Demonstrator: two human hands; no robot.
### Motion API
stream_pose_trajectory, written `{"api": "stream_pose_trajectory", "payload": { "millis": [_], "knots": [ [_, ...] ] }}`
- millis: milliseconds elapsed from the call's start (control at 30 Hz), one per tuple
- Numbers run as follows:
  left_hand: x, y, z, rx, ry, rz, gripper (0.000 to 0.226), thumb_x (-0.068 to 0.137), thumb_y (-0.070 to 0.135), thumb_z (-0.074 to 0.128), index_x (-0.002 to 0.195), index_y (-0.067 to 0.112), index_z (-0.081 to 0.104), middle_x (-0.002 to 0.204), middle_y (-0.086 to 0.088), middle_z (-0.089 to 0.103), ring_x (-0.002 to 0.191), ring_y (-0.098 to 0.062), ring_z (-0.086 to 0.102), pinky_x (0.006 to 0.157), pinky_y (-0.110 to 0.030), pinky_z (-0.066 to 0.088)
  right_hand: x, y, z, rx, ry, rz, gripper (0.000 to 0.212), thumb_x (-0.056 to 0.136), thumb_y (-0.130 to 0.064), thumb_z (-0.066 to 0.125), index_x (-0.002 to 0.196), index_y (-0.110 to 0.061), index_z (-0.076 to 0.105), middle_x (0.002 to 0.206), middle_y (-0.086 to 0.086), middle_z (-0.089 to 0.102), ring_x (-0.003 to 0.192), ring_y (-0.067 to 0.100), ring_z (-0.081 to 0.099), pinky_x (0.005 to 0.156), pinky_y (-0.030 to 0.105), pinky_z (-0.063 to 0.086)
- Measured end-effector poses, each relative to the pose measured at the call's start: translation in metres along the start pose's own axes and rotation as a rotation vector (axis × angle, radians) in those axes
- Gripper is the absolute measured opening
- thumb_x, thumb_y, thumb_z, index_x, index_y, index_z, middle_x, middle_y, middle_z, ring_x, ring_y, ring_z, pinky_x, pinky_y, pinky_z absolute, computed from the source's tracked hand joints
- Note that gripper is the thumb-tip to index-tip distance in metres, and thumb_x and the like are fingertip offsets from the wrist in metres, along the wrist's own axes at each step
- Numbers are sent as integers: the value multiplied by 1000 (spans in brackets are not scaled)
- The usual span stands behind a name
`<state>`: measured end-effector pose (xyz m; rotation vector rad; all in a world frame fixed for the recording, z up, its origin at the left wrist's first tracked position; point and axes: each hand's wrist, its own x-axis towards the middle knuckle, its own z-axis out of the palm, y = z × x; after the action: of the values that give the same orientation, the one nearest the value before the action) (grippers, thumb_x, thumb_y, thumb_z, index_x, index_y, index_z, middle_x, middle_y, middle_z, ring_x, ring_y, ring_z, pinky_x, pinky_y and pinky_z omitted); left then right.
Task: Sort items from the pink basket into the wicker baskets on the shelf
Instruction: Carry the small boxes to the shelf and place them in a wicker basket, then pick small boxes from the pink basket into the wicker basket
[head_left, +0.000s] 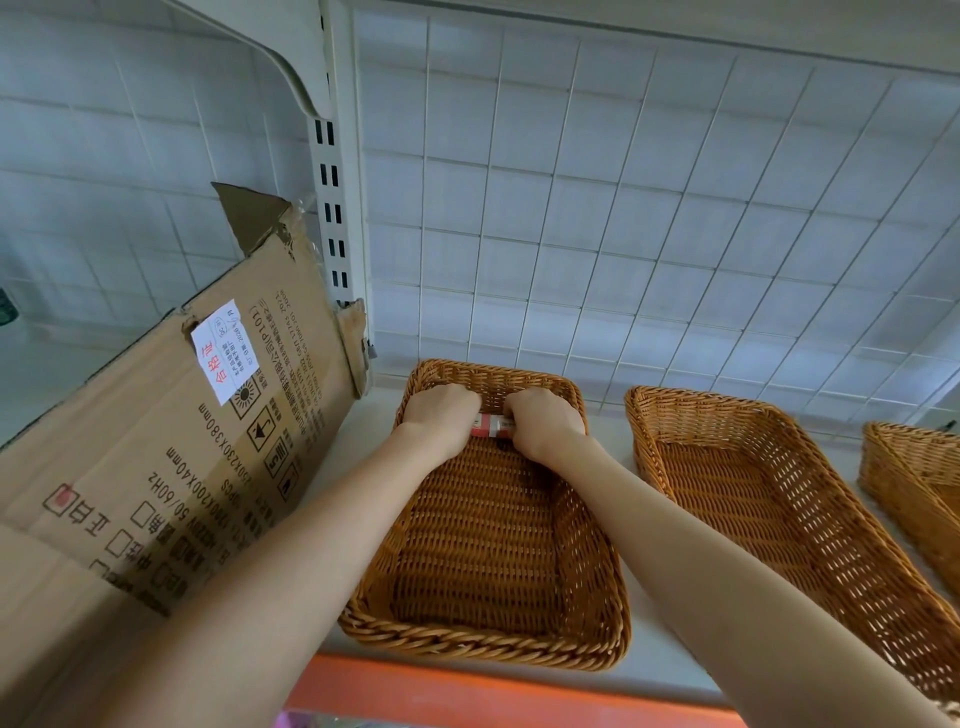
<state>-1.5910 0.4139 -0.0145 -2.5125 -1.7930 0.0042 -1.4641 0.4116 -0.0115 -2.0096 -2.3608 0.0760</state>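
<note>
even, soft daylight, bright on the shelf (644, 660) with faint shadows inside the baskets (488, 525); wide-angle bending curves the edges; the cardboard box (156, 467) blurs slightly at left.

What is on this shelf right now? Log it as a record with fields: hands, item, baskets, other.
left hand: grips the left end of the red-and-white packet
right hand: grips the packet's right end
packet location: inside the left wicker basket, at its far end
middle wicker basket: nothing visible inside
right wicker basket: cut off by the frame edge, contents unseen
other: cardboard box left of the baskets, on the shelf
</note>
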Motion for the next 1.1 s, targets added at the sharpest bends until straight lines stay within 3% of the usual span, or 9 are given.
{"api": "stream_pose_trajectory", "payload": {
  "millis": [200,433,600,833,1100],
  "knots": [
    [1,-1,1,-1,-6,-6,29,91,-1,46,114,10,58,116,-9,57,105,-28,55,70,-33,42,0,0,0,0,-12,-4,15,89,-14,54,103,-12,60,110,8,60,100,26,57,70,32,43],
    [-4,-1,-3,-93,14,-18,32,90,4,53,122,10,53,119,-9,50,112,-28,48,78,-37,45,-8,1,-11,36,55,-45,14,88,-13,52,100,-7,57,112,8,55,113,26,45,87,33,41],
    [-17,2,-13,-97,57,-21,36,94,16,50,129,9,47,126,-11,49,119,-29,43,89,-40,46,-28,11,-25,44,126,-8,30,91,-13,44,119,-8,53,122,9,52,120,28,39,91,38,40],
    [-35,32,-32,-110,130,84,44,98,37,42,131,10,47,133,-11,47,123,-29,42,94,-39,43,-72,40,-37,-13,161,118,40,97,-29,37,134,-15,43,136,8,45,127,28,36,101,42,34],
    [-52,106,-44,-199,165,289,39,98,33,39,127,10,48,132,-12,47,122,-29,42,90,-39,43,-147,91,-39,-20,170,352,44,97,-35,36,138,-19,38,141,7,41,130,30,34,102,44,32]
  ]
}}
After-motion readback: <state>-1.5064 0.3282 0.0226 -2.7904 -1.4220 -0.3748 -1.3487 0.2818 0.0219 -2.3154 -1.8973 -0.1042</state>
